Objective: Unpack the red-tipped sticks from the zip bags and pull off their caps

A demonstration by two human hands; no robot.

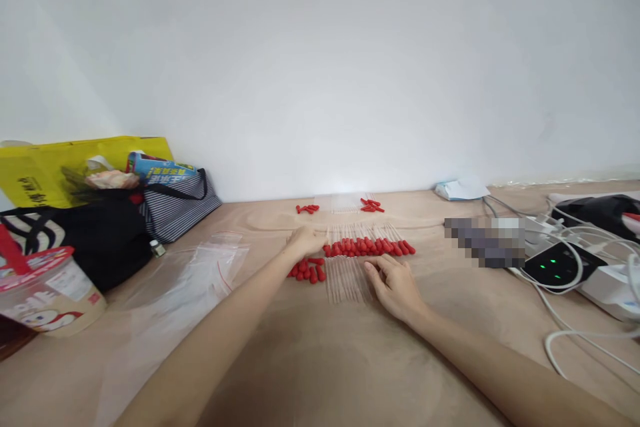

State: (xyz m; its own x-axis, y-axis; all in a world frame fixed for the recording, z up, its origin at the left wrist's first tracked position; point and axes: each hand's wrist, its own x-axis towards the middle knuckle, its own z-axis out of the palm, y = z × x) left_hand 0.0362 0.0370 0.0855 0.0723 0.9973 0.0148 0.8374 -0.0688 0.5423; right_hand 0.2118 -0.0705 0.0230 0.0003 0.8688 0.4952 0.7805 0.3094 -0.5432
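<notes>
A row of red rubber bulbs (357,248), teardrop-shaped, lies across the table, with thin clear tubes (390,232) reaching away behind it. Nearer to me is a second bank of thin clear tubes (344,280), side by side. My left hand (304,242) is at the row's left end, its fingers drawn together; what they hold, if anything, is too small to make out. Below it sits a pile of loose red bulbs (313,273). My right hand (395,283) rests at the right side of the nearer tubes, fingers loosely bent and thumb apart, with nothing visible in it.
Small groups of red bulbs (307,209) and a clear bag (345,203) lie by the wall. Clear zip bags (215,267), a drink cup (60,300) and a striped bag (177,207) stand left. Rightward are a tissue pack (460,189), white cables (550,340) and a black device (555,267).
</notes>
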